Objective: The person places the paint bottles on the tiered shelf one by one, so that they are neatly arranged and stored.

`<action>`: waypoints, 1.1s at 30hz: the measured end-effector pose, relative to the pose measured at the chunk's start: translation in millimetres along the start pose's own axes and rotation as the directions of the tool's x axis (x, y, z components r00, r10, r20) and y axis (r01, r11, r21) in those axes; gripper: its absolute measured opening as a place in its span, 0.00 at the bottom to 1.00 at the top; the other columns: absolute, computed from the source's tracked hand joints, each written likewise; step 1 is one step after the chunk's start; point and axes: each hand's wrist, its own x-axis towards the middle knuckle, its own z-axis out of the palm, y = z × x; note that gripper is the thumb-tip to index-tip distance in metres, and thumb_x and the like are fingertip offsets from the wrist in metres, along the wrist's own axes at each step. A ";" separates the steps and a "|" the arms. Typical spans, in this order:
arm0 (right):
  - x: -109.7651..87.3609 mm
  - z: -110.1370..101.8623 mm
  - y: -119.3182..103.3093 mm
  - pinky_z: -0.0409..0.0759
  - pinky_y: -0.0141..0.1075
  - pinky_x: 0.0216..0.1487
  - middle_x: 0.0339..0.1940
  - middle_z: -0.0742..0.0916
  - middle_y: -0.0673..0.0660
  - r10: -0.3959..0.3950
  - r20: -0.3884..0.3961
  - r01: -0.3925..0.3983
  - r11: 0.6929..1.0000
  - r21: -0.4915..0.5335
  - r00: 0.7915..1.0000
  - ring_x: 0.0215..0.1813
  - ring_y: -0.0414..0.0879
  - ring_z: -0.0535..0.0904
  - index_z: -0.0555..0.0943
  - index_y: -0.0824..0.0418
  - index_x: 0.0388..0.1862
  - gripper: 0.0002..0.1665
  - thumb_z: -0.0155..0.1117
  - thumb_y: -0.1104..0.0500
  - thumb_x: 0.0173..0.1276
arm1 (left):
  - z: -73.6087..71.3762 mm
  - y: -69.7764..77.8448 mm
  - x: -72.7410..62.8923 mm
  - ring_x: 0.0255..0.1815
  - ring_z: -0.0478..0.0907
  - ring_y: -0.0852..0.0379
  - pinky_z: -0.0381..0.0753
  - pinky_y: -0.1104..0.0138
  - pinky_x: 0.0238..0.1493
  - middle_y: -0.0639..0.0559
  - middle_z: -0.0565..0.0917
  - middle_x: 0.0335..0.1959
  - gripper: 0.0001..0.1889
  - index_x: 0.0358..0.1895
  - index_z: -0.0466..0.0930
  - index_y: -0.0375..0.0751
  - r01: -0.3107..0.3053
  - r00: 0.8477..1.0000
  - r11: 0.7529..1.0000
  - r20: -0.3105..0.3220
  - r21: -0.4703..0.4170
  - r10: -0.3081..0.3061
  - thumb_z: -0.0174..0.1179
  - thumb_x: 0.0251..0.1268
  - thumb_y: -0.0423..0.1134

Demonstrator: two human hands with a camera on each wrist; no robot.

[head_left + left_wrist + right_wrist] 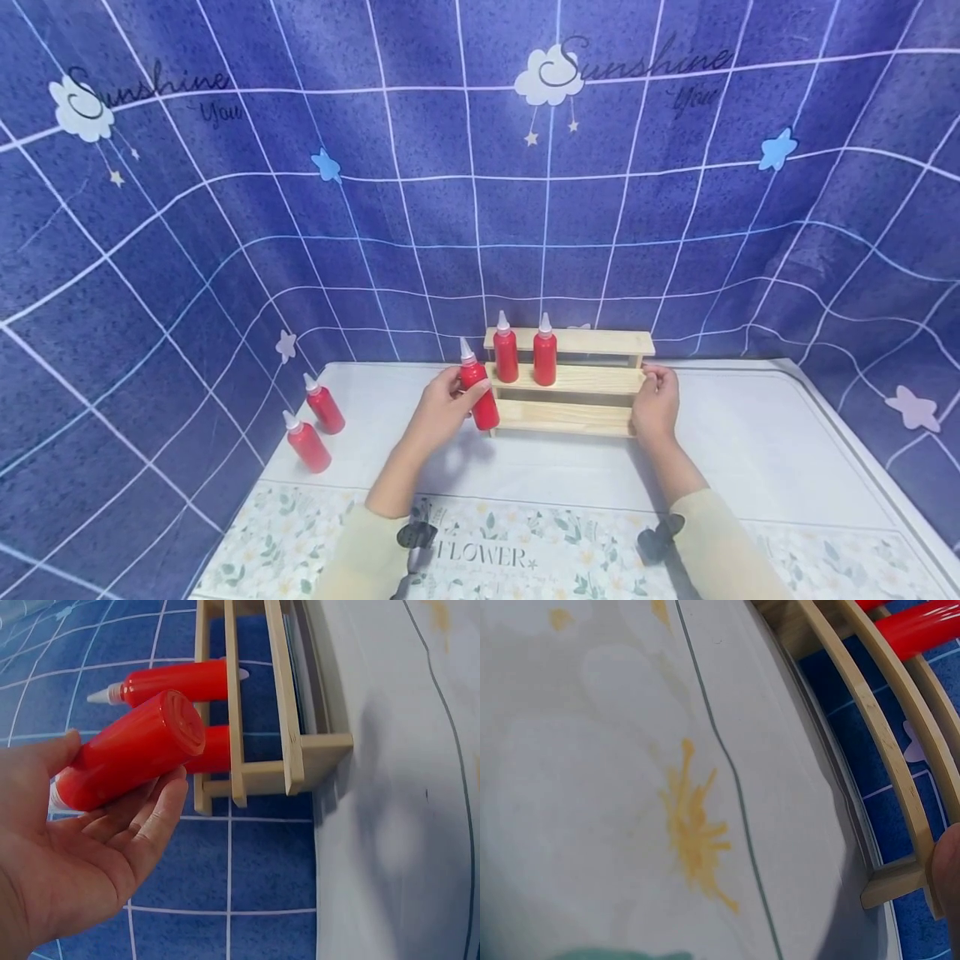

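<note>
My left hand (440, 406) grips a red squeeze bottle (480, 395) with a pointed white nozzle, tilted in front of the left end of a tiered wooden rack (577, 418). In the left wrist view, the thumb and fingers hold that bottle (127, 754) with its base toward the rack. Two more red bottles, one left (506, 354) and one right (545, 357), stand on the rack's middle tier. At the rack's right end, my right hand (656, 404) holds its side. Only a bit of that hand (948, 866) shows in the right wrist view, against the wood.
Two other red squeeze bottles, a rear one (326, 407) and a front one (307, 443), stand at the left of the white table (750, 442). A floral cloth strip (600, 542) runs along the front. Behind hangs a blue gridded curtain (420, 208).
</note>
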 end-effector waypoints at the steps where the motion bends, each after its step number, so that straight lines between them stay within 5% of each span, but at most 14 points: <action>1: -0.3 0.6 0.0 0.70 0.30 0.43 0.50 0.77 0.60 0.001 0.001 -0.001 1.000 0.001 1.000 0.45 0.45 0.71 0.70 0.67 0.63 0.18 0.37 0.60 0.87 | 1.0 1.1 -0.1 0.40 0.85 0.53 0.90 0.62 0.41 0.45 0.92 0.49 0.23 0.61 0.82 0.45 -0.005 1.000 1.000 0.004 -0.006 0.005 0.69 0.71 0.54; 9: 1.7 1.8 -0.2 0.69 0.32 0.43 0.45 0.76 0.57 0.001 -0.005 -0.001 1.000 -0.008 1.000 0.44 0.45 0.70 0.71 0.66 0.62 0.17 0.38 0.60 0.87 | 11.7 13.0 3.7 0.45 0.88 0.53 0.91 0.59 0.49 0.46 0.91 0.53 0.26 0.62 0.81 0.45 -0.033 0.999 0.999 0.019 -0.016 0.034 0.69 0.70 0.57; 22: 4.2 1.0 6.2 0.70 0.34 0.51 0.54 0.78 0.64 -0.019 -0.005 0.019 1.000 -0.003 1.000 0.51 0.48 0.72 0.71 0.68 0.61 0.17 0.37 0.60 0.87 | 31.3 20.7 6.2 0.50 0.87 0.52 0.88 0.57 0.55 0.45 0.91 0.51 0.27 0.64 0.80 0.41 -0.132 0.991 0.990 -0.014 -0.051 0.132 0.73 0.68 0.50; 33: 1.0 0.0 2.3 0.71 0.33 0.47 0.54 0.78 0.63 -0.010 0.007 0.010 1.000 -0.012 1.000 0.49 0.47 0.72 0.71 0.67 0.60 0.18 0.36 0.59 0.87 | 48.1 30.5 3.7 0.55 0.89 0.47 0.90 0.56 0.57 0.42 0.91 0.54 0.28 0.64 0.80 0.43 -0.124 0.991 0.986 0.029 -0.112 0.128 0.76 0.64 0.46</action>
